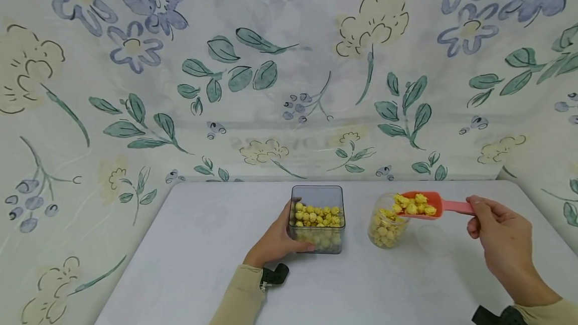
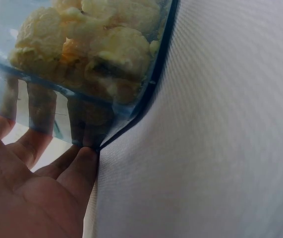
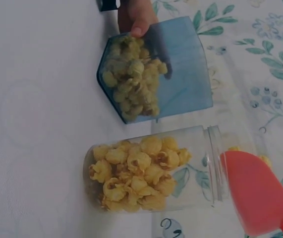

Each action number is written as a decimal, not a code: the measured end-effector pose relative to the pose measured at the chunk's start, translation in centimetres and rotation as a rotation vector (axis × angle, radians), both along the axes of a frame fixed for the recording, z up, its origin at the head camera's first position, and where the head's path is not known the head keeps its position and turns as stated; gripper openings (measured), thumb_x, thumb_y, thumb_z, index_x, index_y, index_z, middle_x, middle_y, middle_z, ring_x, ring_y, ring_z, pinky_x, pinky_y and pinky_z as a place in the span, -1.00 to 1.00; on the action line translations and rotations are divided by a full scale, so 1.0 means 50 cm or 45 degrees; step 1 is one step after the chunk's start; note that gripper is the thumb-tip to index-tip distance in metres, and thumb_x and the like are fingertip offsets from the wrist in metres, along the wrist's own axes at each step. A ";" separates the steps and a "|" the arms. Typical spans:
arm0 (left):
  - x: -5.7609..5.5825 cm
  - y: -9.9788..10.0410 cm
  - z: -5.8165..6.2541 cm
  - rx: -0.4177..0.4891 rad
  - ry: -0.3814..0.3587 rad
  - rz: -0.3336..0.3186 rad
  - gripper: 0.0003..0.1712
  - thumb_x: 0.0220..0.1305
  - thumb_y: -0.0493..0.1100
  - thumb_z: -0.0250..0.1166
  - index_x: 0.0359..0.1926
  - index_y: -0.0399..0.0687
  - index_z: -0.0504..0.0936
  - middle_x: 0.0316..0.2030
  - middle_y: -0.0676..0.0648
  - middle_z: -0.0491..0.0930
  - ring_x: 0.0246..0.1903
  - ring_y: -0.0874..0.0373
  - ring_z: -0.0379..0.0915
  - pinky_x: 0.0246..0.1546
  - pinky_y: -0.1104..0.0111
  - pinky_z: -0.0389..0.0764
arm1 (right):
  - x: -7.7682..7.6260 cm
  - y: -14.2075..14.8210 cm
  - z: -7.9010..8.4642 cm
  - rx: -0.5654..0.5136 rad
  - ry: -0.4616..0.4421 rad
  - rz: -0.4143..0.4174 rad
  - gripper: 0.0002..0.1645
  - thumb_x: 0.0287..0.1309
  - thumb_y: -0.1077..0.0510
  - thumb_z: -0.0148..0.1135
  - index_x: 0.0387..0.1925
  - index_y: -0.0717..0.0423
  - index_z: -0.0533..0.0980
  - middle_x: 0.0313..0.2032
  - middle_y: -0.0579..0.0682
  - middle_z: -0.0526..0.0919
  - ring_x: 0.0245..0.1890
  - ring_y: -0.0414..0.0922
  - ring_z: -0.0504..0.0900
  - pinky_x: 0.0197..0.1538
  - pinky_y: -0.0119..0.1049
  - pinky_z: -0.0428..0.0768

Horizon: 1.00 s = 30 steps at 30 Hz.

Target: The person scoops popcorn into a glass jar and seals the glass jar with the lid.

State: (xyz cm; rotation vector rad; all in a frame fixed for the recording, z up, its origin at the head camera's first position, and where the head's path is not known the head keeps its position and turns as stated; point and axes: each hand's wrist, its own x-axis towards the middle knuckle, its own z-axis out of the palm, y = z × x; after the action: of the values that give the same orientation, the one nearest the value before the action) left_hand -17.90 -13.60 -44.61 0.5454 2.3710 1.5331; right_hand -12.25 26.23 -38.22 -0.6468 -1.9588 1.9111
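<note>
- Two hands busy: my left hand (image 1: 279, 238) has its fingers clamped on a smoky-clear square box (image 1: 317, 194), thumb on near wall, other fingers wrapped round L side, showing dark thru the tinted plastic in L wrist view.
- Box: upright on table, straight thin walls, rounded corners, square rim; approx half full of popcorn (image 1: 317, 214), round knobbly yellow pcs.
- My right hand (image 1: 507, 237): thumb & fingers together, pinching handle end of a coral-red scoop (image 3: 255, 193); smooth, looks plastic, broad bowl, slim straight handle.
- Scoop: approx level over jar mouth, heaped w/ bumpy bright-yellow popcorn; can't tell if its edge touches the rim.
- Clear round jar (image 3: 196, 161): glossy, ridged neck, upright on table to R of box, w/ a gap btwn. Over half full, crinkly popcorn against the wall.
- Table (image 1: 189, 260): white, flat; fine ribbed texture in L wrist view.
- Faint round outline (image 1: 433, 239) on table, R of jar; can't tell if clear disc or just a mark.
- Bg: white floral cloth (image 1: 316, 129), soft creases, blue blooms, green leaves.
- Beige sleeve (image 1: 239, 292) on L arm, black unit (image 1: 275, 275) at wrist.
</note>
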 end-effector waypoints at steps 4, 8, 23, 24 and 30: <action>-0.001 0.000 -0.002 0.023 0.000 -0.009 0.34 -0.18 -0.06 0.55 0.41 0.40 -0.25 0.33 0.00 0.14 0.27 0.14 0.09 0.27 0.06 0.11 | 0.001 0.000 0.004 0.011 -0.005 -0.006 -0.56 0.14 -0.06 0.21 -0.07 0.15 0.52 -0.63 -0.16 0.57 -0.72 -0.24 0.43 -0.62 -0.53 0.46; -0.002 0.000 -0.002 0.032 -0.002 -0.012 0.34 -0.18 -0.07 0.55 0.41 0.41 -0.26 0.35 -0.01 0.13 0.28 0.14 0.08 0.27 0.06 0.09 | 0.002 0.003 0.008 0.040 -0.018 -0.002 -0.56 0.13 -0.08 0.22 -0.08 0.14 0.52 -0.64 -0.16 0.57 -0.73 -0.23 0.43 -0.62 -0.53 0.46; -0.002 0.000 -0.001 0.009 0.004 -0.010 0.31 -0.16 -0.05 0.54 0.41 0.39 -0.22 0.35 0.00 0.11 0.29 0.13 0.07 0.26 0.04 0.12 | 0.001 0.007 0.018 0.249 -0.098 0.011 -0.49 0.15 -0.12 0.18 -0.05 0.19 0.47 -0.68 -0.15 0.54 -0.75 -0.22 0.43 -0.64 -0.50 0.45; -0.002 0.000 -0.001 0.011 0.003 -0.009 0.30 -0.16 -0.05 0.54 0.41 0.39 -0.21 0.35 0.00 0.12 0.28 0.13 0.08 0.26 0.04 0.12 | 0.001 0.007 0.019 0.268 -0.107 0.013 -0.48 0.15 -0.13 0.17 -0.05 0.20 0.47 -0.68 -0.15 0.54 -0.74 -0.22 0.43 -0.64 -0.49 0.45; -0.005 0.000 -0.004 0.011 0.007 -0.012 0.30 -0.17 -0.05 0.55 0.40 0.42 -0.21 0.34 0.01 0.13 0.28 0.16 0.09 0.26 0.05 0.12 | -0.002 0.007 0.028 0.339 -0.116 0.019 -0.45 0.16 -0.15 0.15 -0.04 0.22 0.46 -0.69 -0.14 0.54 -0.75 -0.22 0.43 -0.65 -0.48 0.44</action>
State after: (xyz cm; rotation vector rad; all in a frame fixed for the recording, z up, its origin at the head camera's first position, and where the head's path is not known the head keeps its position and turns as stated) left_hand -18.14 -13.61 -44.80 0.5622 2.3638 1.5401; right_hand -12.34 26.56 -36.84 -0.6530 -2.2282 1.6136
